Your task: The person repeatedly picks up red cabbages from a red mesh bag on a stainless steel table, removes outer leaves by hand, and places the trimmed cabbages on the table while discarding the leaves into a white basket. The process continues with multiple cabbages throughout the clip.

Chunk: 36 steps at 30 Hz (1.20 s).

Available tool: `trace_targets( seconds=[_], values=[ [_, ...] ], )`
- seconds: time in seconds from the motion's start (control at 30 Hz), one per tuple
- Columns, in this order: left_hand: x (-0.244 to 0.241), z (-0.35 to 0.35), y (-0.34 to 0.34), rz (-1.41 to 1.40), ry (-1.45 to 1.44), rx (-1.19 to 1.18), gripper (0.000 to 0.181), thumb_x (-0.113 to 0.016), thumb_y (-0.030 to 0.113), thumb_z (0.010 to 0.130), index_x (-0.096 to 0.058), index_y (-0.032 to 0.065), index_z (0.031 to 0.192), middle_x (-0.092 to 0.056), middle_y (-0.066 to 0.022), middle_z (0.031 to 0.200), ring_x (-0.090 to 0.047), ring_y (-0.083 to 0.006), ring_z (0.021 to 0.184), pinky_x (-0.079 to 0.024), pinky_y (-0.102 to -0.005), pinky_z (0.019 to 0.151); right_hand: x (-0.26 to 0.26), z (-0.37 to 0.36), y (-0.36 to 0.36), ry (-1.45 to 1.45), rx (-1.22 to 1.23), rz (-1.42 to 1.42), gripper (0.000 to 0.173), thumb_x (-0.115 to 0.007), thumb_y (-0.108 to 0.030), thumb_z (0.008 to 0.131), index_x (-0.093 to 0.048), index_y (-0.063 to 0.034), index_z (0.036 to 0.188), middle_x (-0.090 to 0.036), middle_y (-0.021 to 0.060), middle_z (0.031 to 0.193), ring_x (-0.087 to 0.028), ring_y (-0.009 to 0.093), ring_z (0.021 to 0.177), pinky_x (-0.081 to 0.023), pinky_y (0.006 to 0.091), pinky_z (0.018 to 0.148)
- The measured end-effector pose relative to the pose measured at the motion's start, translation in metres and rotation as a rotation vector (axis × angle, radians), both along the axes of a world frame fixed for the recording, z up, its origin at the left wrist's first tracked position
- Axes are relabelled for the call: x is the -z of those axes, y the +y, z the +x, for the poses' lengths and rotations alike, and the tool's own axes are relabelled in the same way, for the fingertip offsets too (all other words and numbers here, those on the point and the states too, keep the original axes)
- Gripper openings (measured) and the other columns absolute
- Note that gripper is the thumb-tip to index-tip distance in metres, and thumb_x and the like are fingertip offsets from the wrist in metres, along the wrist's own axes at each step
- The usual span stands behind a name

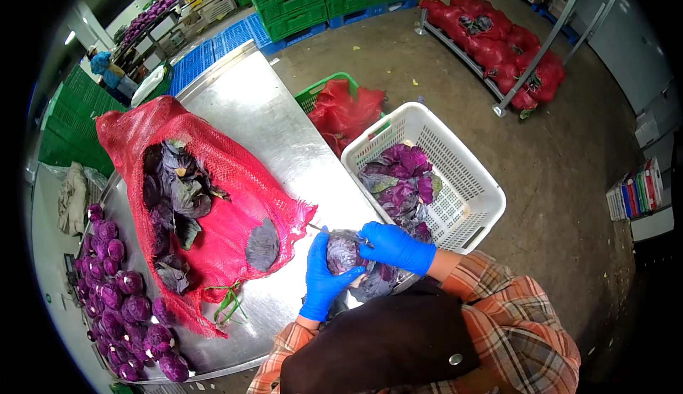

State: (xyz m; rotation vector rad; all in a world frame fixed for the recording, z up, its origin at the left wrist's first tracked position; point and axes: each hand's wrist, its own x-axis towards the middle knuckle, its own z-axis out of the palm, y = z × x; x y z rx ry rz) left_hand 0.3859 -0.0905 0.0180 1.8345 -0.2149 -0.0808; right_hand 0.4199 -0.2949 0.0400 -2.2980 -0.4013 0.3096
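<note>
My left hand (324, 276), in a blue glove, cups a red cabbage (341, 255) from its left side over the steel table (261, 127). In my right hand (397, 249), also gloved, is a knife (341, 235) whose narrow blade lies across the top of the cabbage. Loose outer leaves (378, 283) lie below the cabbage, partly hidden by my hands and the dark apron. To the left, a red mesh sack (229, 175) lies torn open with dark cabbages (187, 196) inside. One single leaf (263, 245) rests on the mesh near its right edge.
Trimmed purple cabbages (114, 298) crowd the table's left edge. Against its right edge stands a white crate (459, 180) holding cabbage leaves (403, 175); behind it is a green crate (341, 81) with red mesh. A metal rack (469, 63) carries filled sacks (496, 36). Far left, another person (106, 68) stands.
</note>
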Motion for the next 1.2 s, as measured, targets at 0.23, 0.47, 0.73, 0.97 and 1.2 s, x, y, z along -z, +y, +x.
trace_targets(
  seconds=[0.23, 0.47, 0.73, 0.97, 1.2],
  values=[
    [-0.015, -0.007, -0.006, 0.266, -0.131, 0.035, 0.103, -0.087, 0.031, 0.058, -0.030, -0.0012, 0.139, -0.039, -0.0175, 0.136, -0.042, -0.0310, 0.123, -0.033, -0.0401, 0.105, 0.023, 0.018, -0.030, 0.281, 0.272, 0.362, 0.020, -0.062, -0.022, 0.082, -0.058, -0.0031, 0.084, -0.059, 0.0075, 0.071, -0.060, 0.018, 0.060, -0.049, 0.0327, 0.055],
    [-0.012, -0.017, 0.010, 0.017, 0.022, -0.120, 0.101, -0.082, 0.024, 0.066, -0.022, 0.0027, 0.145, -0.035, -0.0174, 0.135, -0.039, -0.0289, 0.124, -0.031, -0.0388, 0.106, 0.116, 0.016, -0.072, 0.213, 0.524, 0.249, 0.022, -0.056, -0.023, 0.087, -0.059, -0.0029, 0.095, -0.064, 0.0161, 0.081, -0.063, 0.028, 0.073, -0.050, 0.0378, 0.067],
    [-0.002, -0.022, 0.036, -0.213, 0.243, -0.312, 0.093, -0.083, 0.021, 0.067, -0.028, -0.0034, 0.138, -0.040, -0.0201, 0.134, -0.048, -0.0257, 0.118, -0.041, -0.0360, 0.098, 0.006, -0.020, 0.016, -0.012, 0.003, 0.275, 0.048, -0.050, -0.029, 0.093, -0.042, -0.0056, 0.135, -0.049, 0.0224, 0.129, -0.058, 0.037, 0.104, -0.049, 0.0396, 0.083],
    [-0.004, -0.013, 0.032, -0.014, 0.090, -0.150, 0.096, -0.084, 0.027, 0.064, -0.031, -0.0044, 0.137, -0.041, -0.0225, 0.134, -0.045, -0.0276, 0.122, -0.038, -0.0358, 0.101, 0.064, -0.010, 0.023, -0.155, 0.047, 0.099, 0.028, -0.051, -0.025, 0.091, -0.052, -0.0039, 0.109, -0.062, 0.0196, 0.096, -0.061, 0.038, 0.076, -0.050, 0.0452, 0.065],
    [-0.007, -0.017, 0.027, -0.199, 0.225, -0.285, 0.101, -0.085, 0.027, 0.063, -0.027, -0.0040, 0.139, -0.040, -0.0194, 0.134, -0.043, -0.0289, 0.122, -0.035, -0.0387, 0.104, 0.009, -0.011, 0.026, 0.072, -0.096, 0.156, 0.071, -0.049, -0.041, 0.092, -0.014, -0.0139, 0.147, -0.060, 0.0256, 0.105, -0.062, 0.041, 0.077, -0.050, 0.0458, 0.065]
  ],
)
